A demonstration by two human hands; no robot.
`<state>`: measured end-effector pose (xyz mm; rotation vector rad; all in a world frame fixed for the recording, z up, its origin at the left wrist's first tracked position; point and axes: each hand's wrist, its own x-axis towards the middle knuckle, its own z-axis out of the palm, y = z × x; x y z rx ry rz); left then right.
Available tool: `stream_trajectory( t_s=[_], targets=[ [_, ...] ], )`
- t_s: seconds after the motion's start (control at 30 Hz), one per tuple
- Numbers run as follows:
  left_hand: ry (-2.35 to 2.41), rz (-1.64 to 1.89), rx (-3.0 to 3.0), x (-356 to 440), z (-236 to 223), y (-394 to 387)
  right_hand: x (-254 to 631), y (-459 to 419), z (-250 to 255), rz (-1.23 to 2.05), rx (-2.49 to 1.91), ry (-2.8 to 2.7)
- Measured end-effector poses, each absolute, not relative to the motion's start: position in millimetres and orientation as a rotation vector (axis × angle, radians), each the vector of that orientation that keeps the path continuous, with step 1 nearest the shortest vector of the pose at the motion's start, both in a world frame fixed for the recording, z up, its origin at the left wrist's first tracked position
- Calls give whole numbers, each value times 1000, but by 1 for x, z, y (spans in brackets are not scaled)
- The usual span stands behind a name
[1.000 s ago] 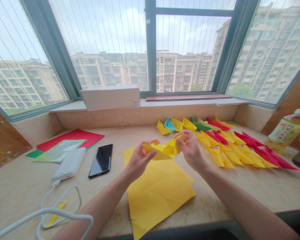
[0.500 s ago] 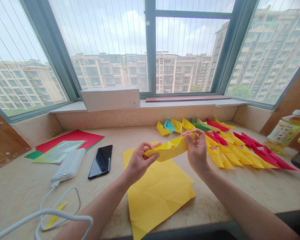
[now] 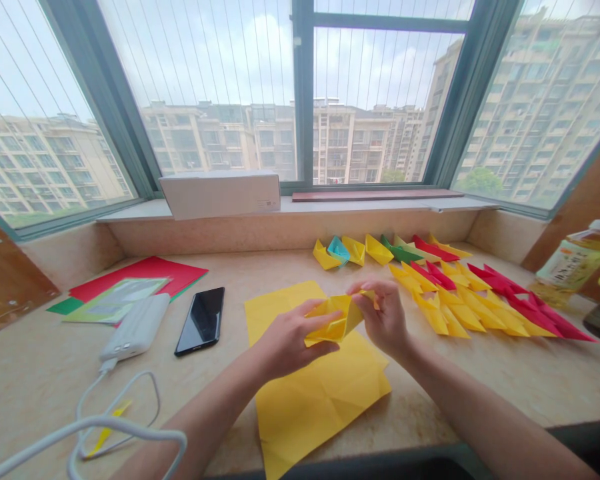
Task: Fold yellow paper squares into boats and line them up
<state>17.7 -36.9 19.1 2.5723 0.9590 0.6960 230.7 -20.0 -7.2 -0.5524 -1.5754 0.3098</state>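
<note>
A yellow paper boat (image 3: 349, 317) is held in the air between both hands, turned so that its hollow inside faces me. My left hand (image 3: 293, 337) grips its left end, with the thumb below and the fingers along the side and into the fold. At the other end, my right hand (image 3: 383, 313) pinches the tip between thumb and fingers. Beneath the hands lie creased yellow paper sheets (image 3: 320, 407). Rows of folded paper boats stand to the right, among them yellow boats (image 3: 473, 308), red boats (image 3: 545, 310), a green boat (image 3: 403, 251) and a blue boat (image 3: 339, 250).
On the left are a black phone (image 3: 200, 321), a white power bank (image 3: 136, 327) with a white cable (image 3: 130, 430), and red sheets (image 3: 140, 275). A drink bottle (image 3: 573, 260) stands at the right. A white box (image 3: 220, 195) rests on the sill.
The boat has turned from lying lengthwise to showing its opened inside. My left hand has moved right and lower, its fingers now further over the boat; my right hand has shifted slightly down.
</note>
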Motion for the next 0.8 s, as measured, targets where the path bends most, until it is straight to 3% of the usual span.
stream_trajectory(
  t_s=[0.17,0.47,0.6,0.8],
  targets=[
    [944,670,2583,20,22,-39,227,-23,-5,303,-567,-1498],
    [1022,1163,2051,20,15,-30,225,-18,7,653,-584,-1419],
    [989,1193,1820,19,14,-27,224,-15,2,910,-724,-1561],
    [1024,1060,1830,22,15,-30,222,-17,5,913,-816,-1588]
  ],
)
